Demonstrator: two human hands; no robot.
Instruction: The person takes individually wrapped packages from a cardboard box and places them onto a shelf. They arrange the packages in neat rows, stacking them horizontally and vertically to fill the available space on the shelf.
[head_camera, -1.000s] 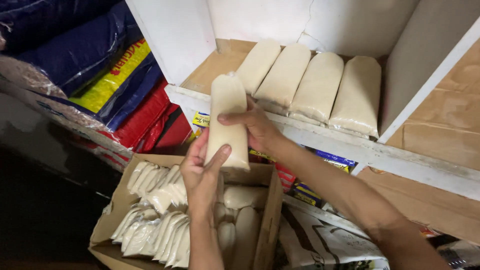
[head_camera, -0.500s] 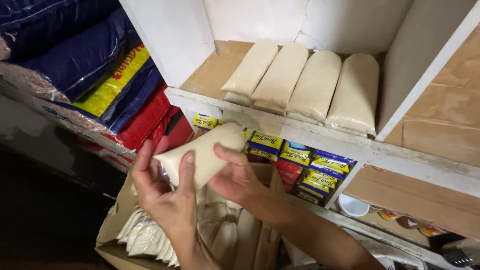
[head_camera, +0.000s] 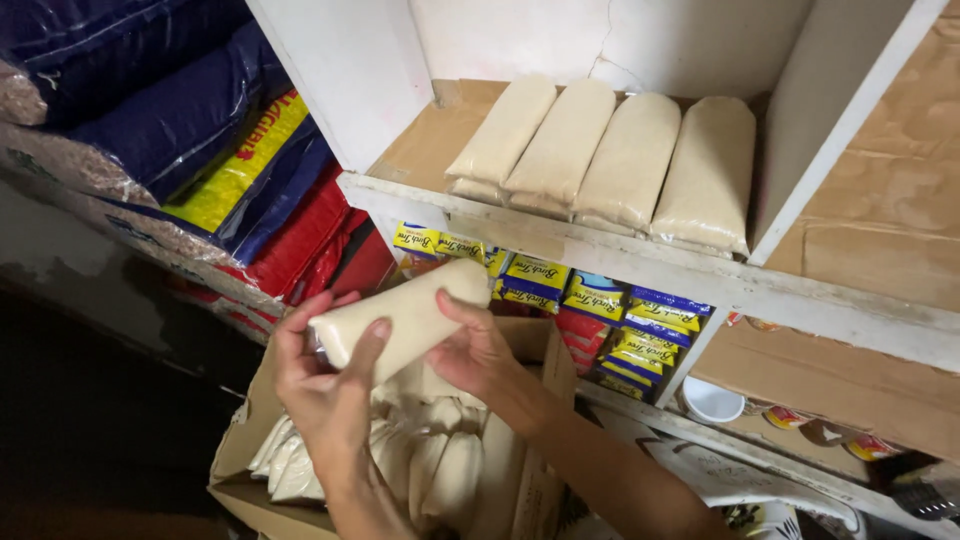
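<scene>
- Packet (head_camera: 400, 318) of pale granules in clear plastic, held tilted above the cardboard box (head_camera: 545, 400), lower end to the left, upper end toward the shelf edge (head_camera: 640, 265)
- Left hand (head_camera: 325, 375): fingers curled round the lower end, thumb pressed across the front face; closed on the packet
- Right hand (head_camera: 470, 350): fingers wrapped on the upper half from behind, thumb on top; also gripping it
- Handling, judged: fill looks loose, so the packet should sag if taken by one end; film smooth, likely a little slippery; moderate weight for its bulk; a seam could split under a hard pinch. Best hold seems mid-body or both ends, as now
- Cardboard box below the hands: flaps open, many like packets (head_camera: 440, 470) standing on edge in rows, close packed
- Upper shelf compartment: four matching packets (head_camera: 610, 160) lying flat side by side, touching; bare brown liner to their left
- Lower shelf: small yellow-and-blue sachets (head_camera: 590, 300) stacked in rows
- Left of shelf: large blue, yellow and red sacks (head_camera: 230, 170) piled up
</scene>
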